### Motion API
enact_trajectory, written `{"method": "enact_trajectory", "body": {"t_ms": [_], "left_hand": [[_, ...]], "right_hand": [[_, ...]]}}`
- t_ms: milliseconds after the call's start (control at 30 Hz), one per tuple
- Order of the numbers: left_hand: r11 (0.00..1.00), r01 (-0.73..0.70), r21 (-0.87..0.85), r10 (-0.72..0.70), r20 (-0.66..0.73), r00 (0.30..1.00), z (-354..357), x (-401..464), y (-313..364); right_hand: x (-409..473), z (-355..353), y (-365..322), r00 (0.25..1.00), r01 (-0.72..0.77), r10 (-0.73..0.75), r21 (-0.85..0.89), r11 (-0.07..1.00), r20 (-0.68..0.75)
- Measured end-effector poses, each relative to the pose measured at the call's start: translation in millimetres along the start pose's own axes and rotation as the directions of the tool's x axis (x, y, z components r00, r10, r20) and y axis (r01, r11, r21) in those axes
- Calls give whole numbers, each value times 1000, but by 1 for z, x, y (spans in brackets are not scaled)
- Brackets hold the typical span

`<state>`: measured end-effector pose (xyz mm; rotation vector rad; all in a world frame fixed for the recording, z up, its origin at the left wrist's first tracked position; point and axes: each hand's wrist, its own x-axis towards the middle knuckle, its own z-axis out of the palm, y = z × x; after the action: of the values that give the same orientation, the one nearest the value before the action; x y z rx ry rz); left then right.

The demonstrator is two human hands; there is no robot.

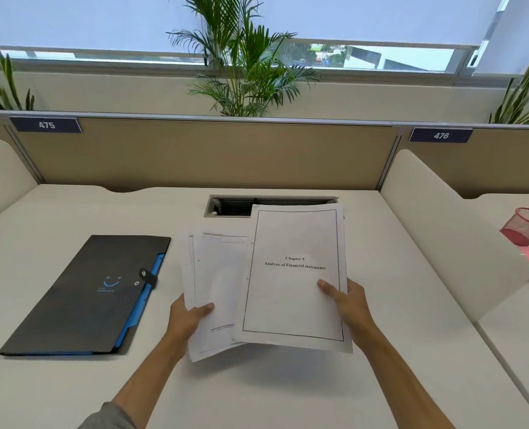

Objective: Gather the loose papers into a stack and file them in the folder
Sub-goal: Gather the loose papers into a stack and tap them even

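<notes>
Both hands hold white papers above the desk. My right hand grips a sheet headed "Chapter 5, Analysis of Financial statements" by its right edge, thumb on top. My left hand holds a few other sheets at their lower left; the Chapter 5 sheet overlaps them on the right. A black folder with blue inner pockets and a snap strap lies closed on the desk to the left, apart from both hands.
The white desk is fenced by a tan partition at the back and rounded white dividers at each side. A cable slot sits behind the papers. A red mesh cup and pink items lie on the neighbouring desk at right.
</notes>
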<state>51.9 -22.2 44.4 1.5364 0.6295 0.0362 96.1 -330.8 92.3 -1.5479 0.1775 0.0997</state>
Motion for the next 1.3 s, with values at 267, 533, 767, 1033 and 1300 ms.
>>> {"method": "enact_trajectory", "body": {"t_ms": [267,533,767,1033,1300], "left_hand": [[993,-94,-68,106,203,973,6,-20,31],[982,-186,-39,189,302,934,3,-26,42],[977,-204,-54,211,333,919,2,-27,55],[979,-184,-91,205,369,906,0,-21,91],[961,-254,-106,275,348,896,7,-17,96]], "right_hand": [[6,23,-16,996,-3,4,-12,1000,84],[8,37,-17,992,-13,7,44,999,126],[-1,46,-25,977,210,-209,-33,977,50],[-1,56,-35,961,275,-276,56,960,16],[5,65,-52,994,110,-113,163,980,8]]}}
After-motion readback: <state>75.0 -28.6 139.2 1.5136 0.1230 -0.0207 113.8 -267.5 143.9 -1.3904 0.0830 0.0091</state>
